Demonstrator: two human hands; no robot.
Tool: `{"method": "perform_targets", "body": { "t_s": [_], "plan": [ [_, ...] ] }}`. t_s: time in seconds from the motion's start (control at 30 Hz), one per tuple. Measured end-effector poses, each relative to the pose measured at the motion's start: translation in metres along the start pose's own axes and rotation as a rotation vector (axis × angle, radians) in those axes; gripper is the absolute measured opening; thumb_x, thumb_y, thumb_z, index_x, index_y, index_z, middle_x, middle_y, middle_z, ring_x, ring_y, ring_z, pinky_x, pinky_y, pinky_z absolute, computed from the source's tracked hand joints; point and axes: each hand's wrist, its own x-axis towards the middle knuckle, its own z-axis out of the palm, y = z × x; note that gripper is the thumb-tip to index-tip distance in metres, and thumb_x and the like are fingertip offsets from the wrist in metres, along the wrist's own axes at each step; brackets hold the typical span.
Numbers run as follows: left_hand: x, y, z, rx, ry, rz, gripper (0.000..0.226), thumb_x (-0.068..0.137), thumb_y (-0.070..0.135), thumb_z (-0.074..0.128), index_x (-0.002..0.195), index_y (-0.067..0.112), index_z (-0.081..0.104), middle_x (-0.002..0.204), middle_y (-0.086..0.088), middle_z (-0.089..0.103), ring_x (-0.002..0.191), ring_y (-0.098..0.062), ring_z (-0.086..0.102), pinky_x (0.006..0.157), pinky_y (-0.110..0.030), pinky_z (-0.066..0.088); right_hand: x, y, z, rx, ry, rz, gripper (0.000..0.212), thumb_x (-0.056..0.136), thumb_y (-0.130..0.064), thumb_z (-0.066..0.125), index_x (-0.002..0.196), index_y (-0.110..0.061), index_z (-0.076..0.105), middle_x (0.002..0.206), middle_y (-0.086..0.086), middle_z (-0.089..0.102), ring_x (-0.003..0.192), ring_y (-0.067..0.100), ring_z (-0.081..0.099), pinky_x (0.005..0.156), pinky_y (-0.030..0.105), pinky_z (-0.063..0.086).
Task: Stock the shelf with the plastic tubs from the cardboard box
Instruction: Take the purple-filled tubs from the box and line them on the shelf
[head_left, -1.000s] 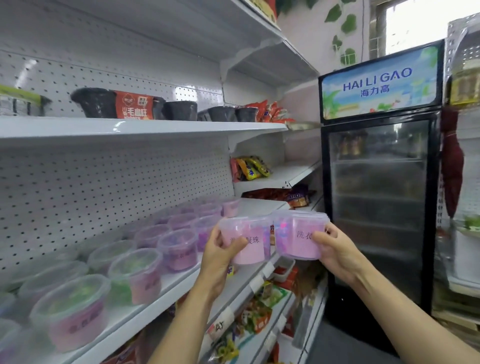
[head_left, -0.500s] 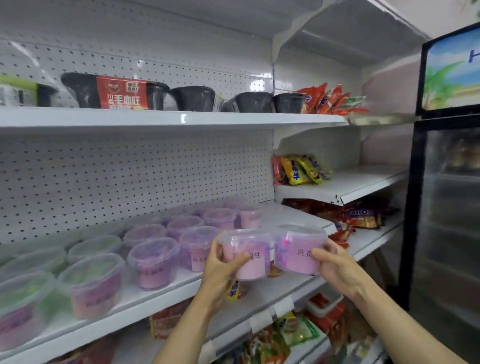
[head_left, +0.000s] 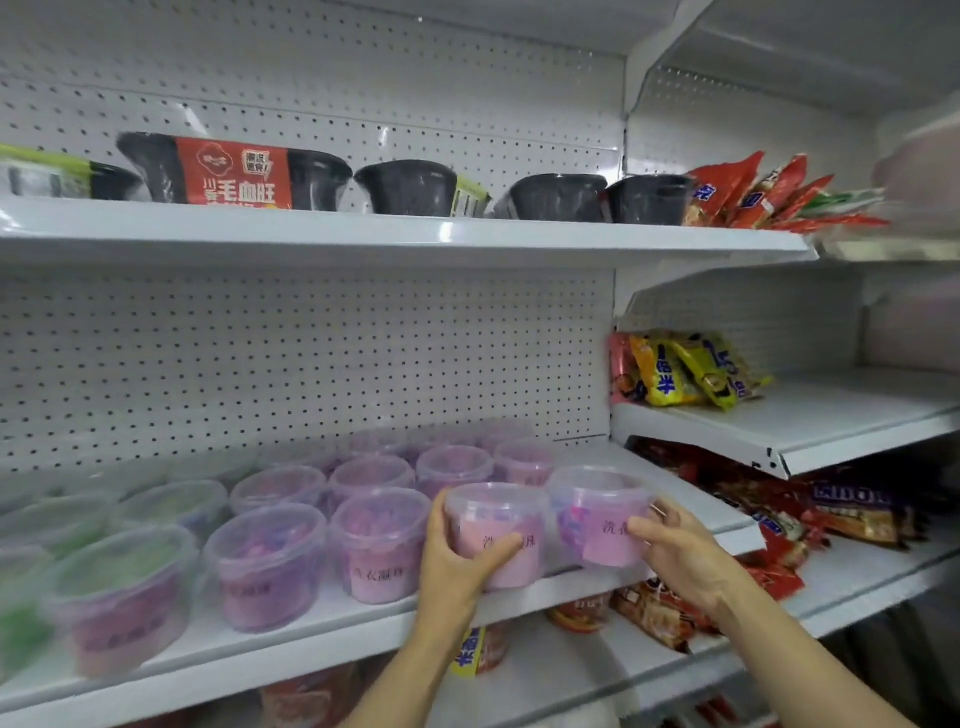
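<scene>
I am looking at a white back wall (head_left: 311, 353) full of little round holes. It is my landmark. A long white top shelf (head_left: 363, 239) sticks out from the wall, with black bowls (head_left: 410, 188) in a row on it. Red snack bags (head_left: 748, 192) lie to the right of the bowls. Lower and to the right of the wall, a small white shelf (head_left: 831, 415) holds yellow packets (head_left: 680, 369). Bright light shines on the white metal.

tubs (head_left: 379, 545) – pink, clear lids | shelf (head_left: 363, 239) – white | bowls (head_left: 410, 188) – black
</scene>
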Motion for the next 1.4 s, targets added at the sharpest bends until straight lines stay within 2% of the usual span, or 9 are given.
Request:
{"method": "perform_targets", "body": {
  "t_s": [0.1,0.3,0.47,0.67,0.77,0.87,1.1,1.23,1.4],
  "plan": [
    [0.003,-0.010,0.007,0.083,0.056,0.016,0.096,0.053,0.051,0.092,0.135,0.030,0.046,0.129,0.006,0.061,0.119,-0.012,0.060,0.100,-0.042,0.053,0.024,0.007,-0.011,-0.032,-0.060,0.026,0.104,0.043,-0.013,0.096,0.136,-0.010,0.049,0.130,0.020,0.060,0.123,0.036,0.055,0.107,0.053,0.040],
    [0.005,-0.010,0.014,0.280,0.038,-0.032,0.120,0.063,0.049,0.083,0.157,0.023,0.014,0.148,0.012,0.039,0.132,-0.005,0.042,0.102,-0.009,0.032,0.054,0.020,-0.029,-0.042,-0.156,0.099,0.108,0.038,-0.014,0.097,0.135,-0.012,0.050,0.130,0.016,0.061,0.123,0.032,0.056,0.100,0.043,0.049],
    [0.005,-0.017,0.012,0.429,0.058,-0.056,0.071,0.089,0.031,0.071,0.145,0.035,0.028,0.138,0.021,0.046,0.124,0.002,0.046,0.089,0.008,0.029,0.063,0.017,-0.037,-0.080,-0.228,0.103,0.108,0.032,-0.015,0.098,0.131,-0.007,0.053,0.125,0.011,0.065,0.115,0.024,0.062,0.090,0.028,0.055],
    [0.000,-0.020,0.012,0.534,0.132,-0.081,0.072,0.090,0.028,0.071,0.151,0.019,0.033,0.144,0.009,0.049,0.132,-0.007,0.047,0.093,0.004,0.030,0.071,0.020,-0.042,-0.141,-0.216,0.108,0.120,0.041,-0.011,0.095,0.146,-0.012,0.037,0.140,0.018,0.051,0.127,0.032,0.052,0.109,0.044,0.040],
    [-0.002,-0.019,0.016,0.564,0.127,-0.098,0.082,0.085,0.024,0.078,0.152,0.019,0.030,0.141,0.010,0.049,0.126,-0.004,0.048,0.090,0.005,0.032,0.067,0.025,-0.033,-0.281,-0.180,0.073,0.119,0.037,-0.016,0.095,0.142,-0.013,0.038,0.134,0.009,0.056,0.121,0.023,0.057,0.097,0.032,0.050],
    [0.000,-0.021,0.018,0.601,0.164,-0.116,0.077,0.086,0.029,0.076,0.149,0.017,0.034,0.140,0.005,0.051,0.124,-0.008,0.050,0.098,-0.013,0.036,0.067,0.030,-0.021,-0.436,-0.121,0.007,0.103,0.048,-0.012,0.094,0.136,-0.016,0.040,0.127,0.002,0.057,0.113,0.014,0.058,0.082,0.022,0.053],
    [0.007,-0.021,0.016,0.672,0.141,-0.160,0.075,0.086,0.031,0.075,0.146,0.013,0.035,0.143,-0.001,0.052,0.124,-0.014,0.052,0.104,-0.025,0.039,0.072,0.029,-0.030,-0.474,-0.103,0.041,0.104,0.046,-0.018,0.096,0.135,-0.018,0.042,0.131,0.002,0.057,0.117,0.017,0.058,0.095,0.034,0.052],
    [0.010,-0.021,0.013,0.693,0.113,-0.185,0.076,0.087,0.032,0.074,0.148,0.013,0.033,0.145,-0.002,0.051,0.129,-0.018,0.052,0.110,-0.032,0.040,0.073,0.033,-0.030,-0.490,-0.114,0.038,0.099,0.054,-0.004,0.091,0.138,-0.018,0.040,0.132,0.002,0.055,0.119,0.019,0.055,0.096,0.035,0.051],
    [0.012,-0.019,0.009,0.700,0.091,-0.185,0.075,0.088,0.034,0.072,0.149,0.012,0.034,0.144,-0.001,0.052,0.129,-0.018,0.052,0.108,-0.030,0.039,0.067,0.038,-0.020,-0.518,-0.021,-0.034,0.099,0.058,-0.004,0.090,0.139,-0.021,0.036,0.126,-0.002,0.053,0.114,0.016,0.055,0.082,0.021,0.051]
  ]
}}
